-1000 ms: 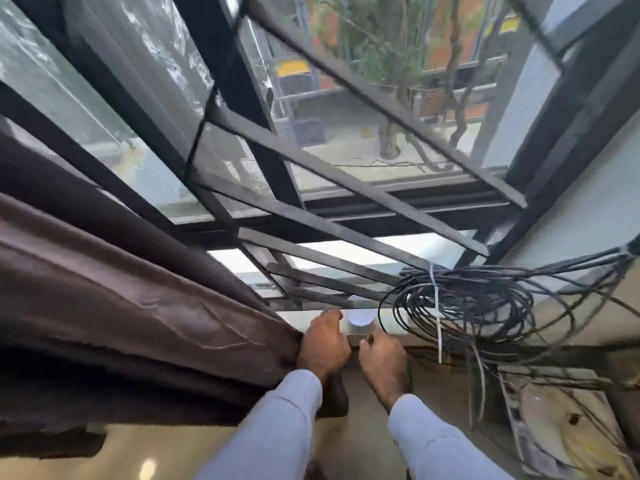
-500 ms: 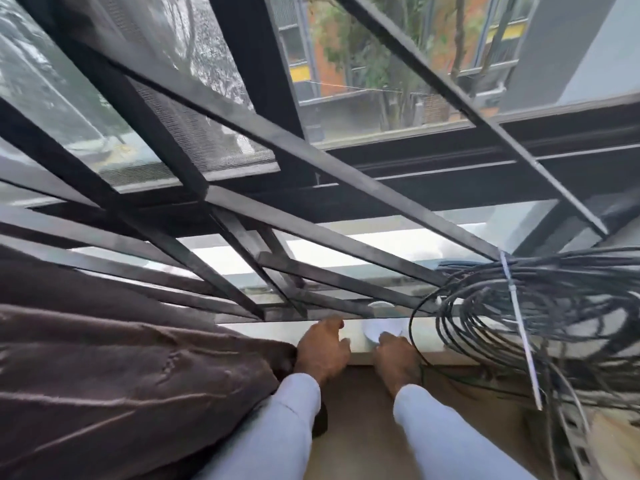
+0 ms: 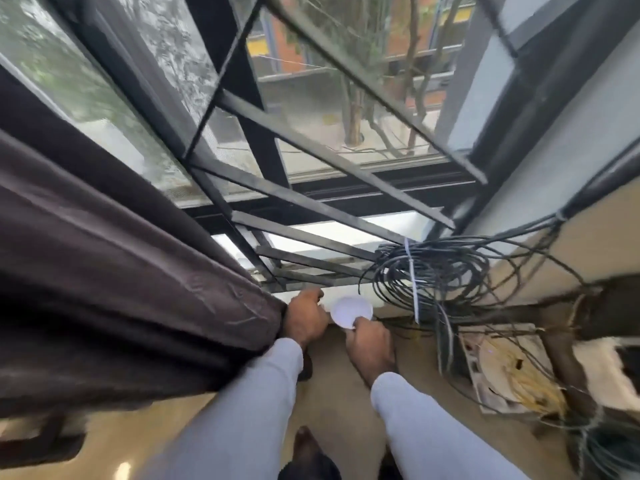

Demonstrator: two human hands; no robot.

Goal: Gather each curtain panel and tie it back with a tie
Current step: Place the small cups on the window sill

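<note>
A: Where is the curtain (image 3: 114, 271)?
B: It hangs bunched at the left, beside the window grille (image 3: 311, 202).
A: And the hands?
B: The left hand (image 3: 306, 318) rests at the curtain edge by the sill (image 3: 346, 292); I cannot tell if it grasps anything. The right hand (image 3: 369, 344) pinches a white disc (image 3: 351, 310).
A: Any container?
B: An open box (image 3: 509, 372) at the right, with yellow wires inside, under a cable coil (image 3: 436, 271).

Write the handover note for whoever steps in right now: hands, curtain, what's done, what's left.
Left hand: at the sill beside the curtain edge; grip unclear.
Right hand: fingers on a white disc at the sill.
Curtain: bunched left of the window, no tie visible on it.
Cables: coiled mass close to the right hand.
Done: panel looks gathered.
Left: find a tie and tie it back.
</note>
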